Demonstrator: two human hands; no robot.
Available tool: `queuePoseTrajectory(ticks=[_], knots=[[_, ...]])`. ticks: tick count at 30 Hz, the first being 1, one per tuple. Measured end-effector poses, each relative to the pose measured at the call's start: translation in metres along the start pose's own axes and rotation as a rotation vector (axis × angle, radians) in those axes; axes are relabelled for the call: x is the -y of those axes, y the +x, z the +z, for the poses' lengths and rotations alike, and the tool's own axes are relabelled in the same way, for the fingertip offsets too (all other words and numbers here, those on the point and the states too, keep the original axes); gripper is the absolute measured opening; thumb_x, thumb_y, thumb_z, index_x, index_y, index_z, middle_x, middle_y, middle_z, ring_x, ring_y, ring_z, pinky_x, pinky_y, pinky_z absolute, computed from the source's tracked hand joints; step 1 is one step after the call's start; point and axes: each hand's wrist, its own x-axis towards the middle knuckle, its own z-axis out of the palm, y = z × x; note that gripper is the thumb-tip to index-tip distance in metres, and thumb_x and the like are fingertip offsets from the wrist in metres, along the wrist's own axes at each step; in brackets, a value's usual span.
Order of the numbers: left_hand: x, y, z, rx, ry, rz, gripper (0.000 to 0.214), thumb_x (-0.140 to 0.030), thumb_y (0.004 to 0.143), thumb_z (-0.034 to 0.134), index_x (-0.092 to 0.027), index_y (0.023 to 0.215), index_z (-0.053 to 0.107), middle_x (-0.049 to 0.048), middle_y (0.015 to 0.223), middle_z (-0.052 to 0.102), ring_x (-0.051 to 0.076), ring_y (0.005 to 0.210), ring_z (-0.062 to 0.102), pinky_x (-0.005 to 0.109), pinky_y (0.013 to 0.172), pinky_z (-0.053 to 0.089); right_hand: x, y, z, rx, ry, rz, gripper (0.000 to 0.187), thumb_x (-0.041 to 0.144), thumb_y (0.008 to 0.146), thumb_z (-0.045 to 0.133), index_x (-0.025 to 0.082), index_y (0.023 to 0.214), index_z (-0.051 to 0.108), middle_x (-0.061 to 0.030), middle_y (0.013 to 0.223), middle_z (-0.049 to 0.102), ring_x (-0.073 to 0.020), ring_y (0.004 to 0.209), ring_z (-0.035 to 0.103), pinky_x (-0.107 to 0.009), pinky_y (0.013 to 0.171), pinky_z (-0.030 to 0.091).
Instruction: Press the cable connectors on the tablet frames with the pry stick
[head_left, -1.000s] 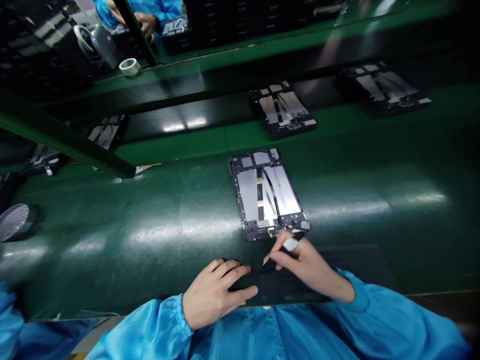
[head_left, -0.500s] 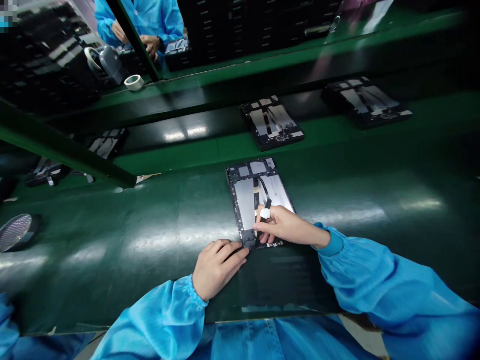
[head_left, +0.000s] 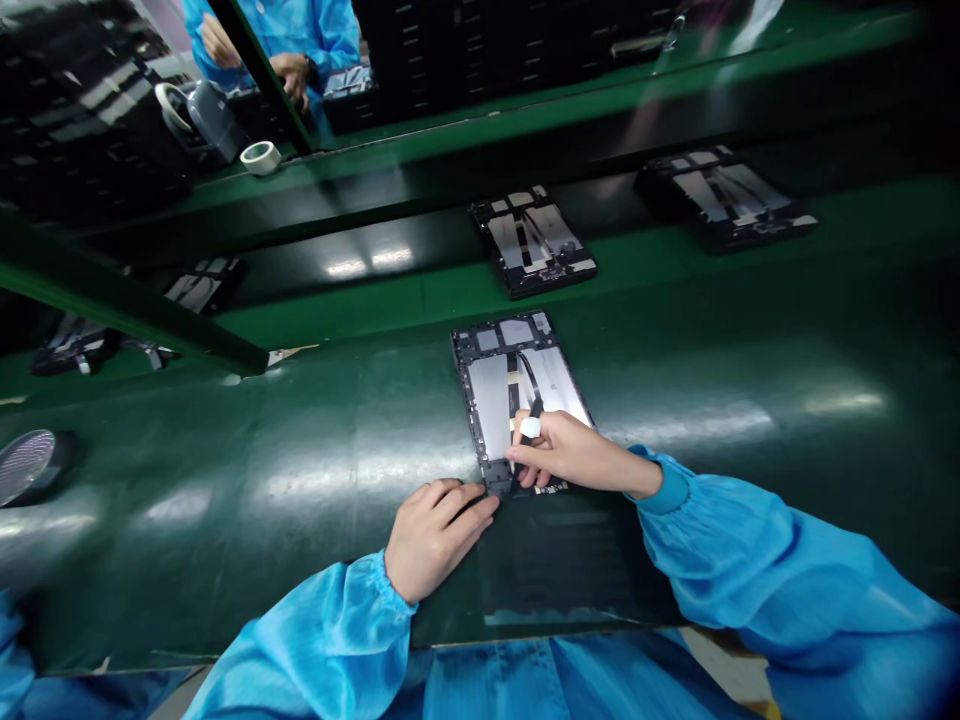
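An opened tablet chassis (head_left: pixel 502 400) with silver panels and a black ribbon cable lies on the green bench in front of me. My right hand (head_left: pixel 574 455) rests on its near end, pinched on a thin black tool with a white band at the thumb, tip down on the lower left part of the board. My left hand (head_left: pixel 431 530) lies flat on the bench just below, its fingertips touching the tablet's near left corner. Both arms wear blue sleeves.
Two more opened tablets (head_left: pixel 532 240) (head_left: pixel 724 195) ride the dark conveyor strip behind. A tape roll (head_left: pixel 260 157) sits at the far left, near another person in blue (head_left: pixel 289 40). A green frame bar (head_left: pixel 127 300) crosses the left. A round metal dish (head_left: pixel 26 465) sits at the left edge.
My right hand moved from below the tablet's near edge up onto it with the tool. My left hand slid forward to the tablet's corner. The conveyor tablets shifted left.
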Motion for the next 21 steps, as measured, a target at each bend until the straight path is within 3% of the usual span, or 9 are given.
queuePoseTrajectory(ticks=[6, 11, 17, 21], knots=[[-0.004, -0.004, -0.002, 0.091, 0.201, 0.110, 0.033, -0.013, 0.099, 0.047, -0.021, 0.128, 0.059, 0.0070, 0.118, 0.067, 0.020, 0.097, 0.059, 0.030, 0.071, 0.046, -0.001, 0.001, 0.000, -0.001, -0.001, -0.014, 0.019, 0.034, 0.081, 0.067, 0.016, 0.076, 0.061, -0.0049, 0.062, 0.071, -0.0174, 0.053, 0.070, -0.027, 0.050, 0.058], [-0.007, -0.003, -0.006, 0.149, 0.227, 0.106, 0.034, -0.012, 0.100, 0.041, -0.019, 0.129, 0.059, 0.0079, 0.119, 0.065, 0.022, 0.097, 0.057, 0.032, 0.072, 0.044, -0.003, -0.003, 0.001, -0.012, 0.008, -0.038, 0.018, 0.034, 0.083, 0.066, 0.019, 0.077, 0.058, -0.0021, 0.061, 0.068, -0.0192, 0.056, 0.071, -0.028, 0.050, 0.057], [-0.002, -0.001, -0.004, 0.164, 0.133, 0.080, 0.034, -0.012, 0.101, 0.040, -0.021, 0.129, 0.058, 0.0072, 0.117, 0.064, 0.021, 0.098, 0.056, 0.033, 0.076, 0.046, -0.016, -0.032, -0.007, -0.243, -0.132, -0.157, 0.018, 0.037, 0.090, 0.061, 0.022, 0.082, 0.057, 0.0004, 0.068, 0.066, -0.0193, 0.063, 0.071, -0.027, 0.052, 0.055], [0.000, -0.003, -0.001, 0.145, 0.091, 0.068, 0.034, -0.012, 0.101, 0.040, -0.022, 0.128, 0.058, 0.0066, 0.116, 0.063, 0.021, 0.099, 0.056, 0.033, 0.079, 0.047, -0.021, -0.040, -0.007, -0.271, -0.234, -0.192, 0.018, 0.036, 0.091, 0.059, 0.022, 0.080, 0.059, 0.0001, 0.068, 0.065, -0.0182, 0.060, 0.068, -0.028, 0.052, 0.053]])
